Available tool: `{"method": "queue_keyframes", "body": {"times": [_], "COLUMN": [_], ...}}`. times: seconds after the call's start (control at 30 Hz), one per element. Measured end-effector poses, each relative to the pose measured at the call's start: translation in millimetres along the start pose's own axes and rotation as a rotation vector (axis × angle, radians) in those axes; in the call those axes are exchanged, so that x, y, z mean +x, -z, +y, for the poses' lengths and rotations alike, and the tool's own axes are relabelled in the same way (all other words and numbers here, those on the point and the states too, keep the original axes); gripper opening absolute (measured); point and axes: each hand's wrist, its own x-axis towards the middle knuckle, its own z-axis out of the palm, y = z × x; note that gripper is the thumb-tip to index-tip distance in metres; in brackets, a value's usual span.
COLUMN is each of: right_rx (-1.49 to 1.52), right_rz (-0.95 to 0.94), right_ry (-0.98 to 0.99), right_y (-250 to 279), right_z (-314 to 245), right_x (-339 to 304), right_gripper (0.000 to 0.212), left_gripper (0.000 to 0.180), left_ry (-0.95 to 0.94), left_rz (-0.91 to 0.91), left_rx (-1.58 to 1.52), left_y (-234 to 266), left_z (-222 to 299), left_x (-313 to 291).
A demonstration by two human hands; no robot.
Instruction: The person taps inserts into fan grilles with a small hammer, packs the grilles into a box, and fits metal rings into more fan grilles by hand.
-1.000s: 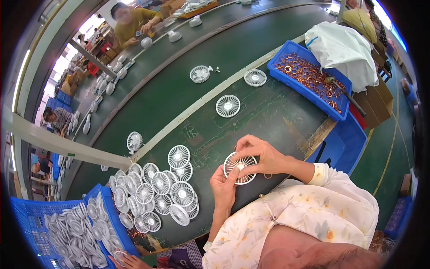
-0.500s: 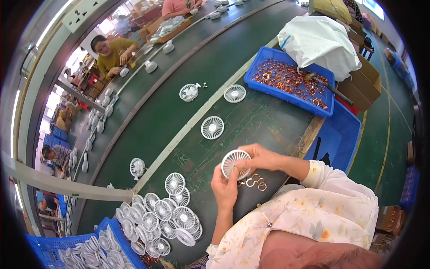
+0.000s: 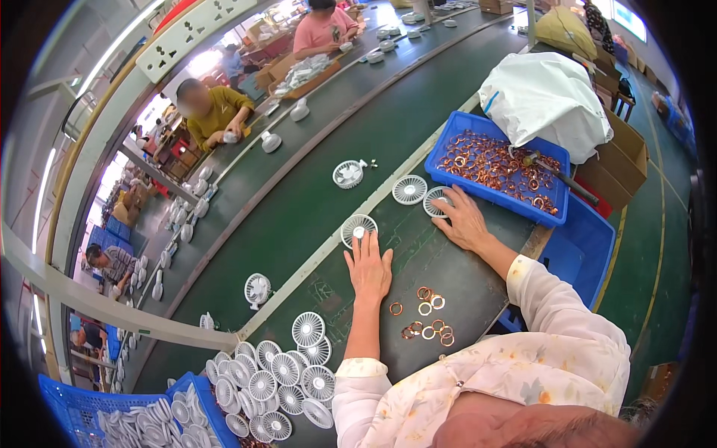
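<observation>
Resting flat and open, the left hand touches a white fan grille just beyond its fingertips; the right hand, also open, covers another grille beside the blue tray.

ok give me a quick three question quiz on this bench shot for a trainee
1. True or false: the left hand rests its fingertips on a white fan grille.
2. Which holds the copper rings? A) blue tray B) white bag C) cardboard box
3. Fill in: the right hand touches a white ____ beside the tray.

Key:
1. True
2. A
3. Fan grille; loose copper rings also lie on the dark mat between the forearms.
</observation>
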Motion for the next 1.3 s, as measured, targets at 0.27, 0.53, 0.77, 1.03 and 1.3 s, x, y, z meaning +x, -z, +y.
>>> {"method": "queue_keyframes", "body": {"times": [0.27,0.53,0.77,1.03,1.3], "right_rx": [0.338,0.429,0.504,1.543,1.526], "right_rz": [-0.029,-0.379,-0.450,-0.654,-0.680], "right_ry": [0.034,0.295,0.211,-0.461,-0.472], "right_y": [35,31,22,52,58], "right_z": [-59,-151,-153,-154,-147], "right_x": [-30,-61,-64,-70,-81], "right_gripper": [0.029,0.021,0.012,0.023,0.031], "left_gripper": [0.053,0.056,0.072,0.064,0.021], "left_ry": [0.041,0.448,0.746,0.512,0.594], "left_rz": [0.305,0.362,0.280,0.415,0.301], "left_rx": [-0.311,-0.017,0.202,-0.116,-1.594], "left_y": [53,79,73,97,54], "left_z": [14,-30,-71,-33,35], "left_x": [-46,-135,-148,-138,-145]}}
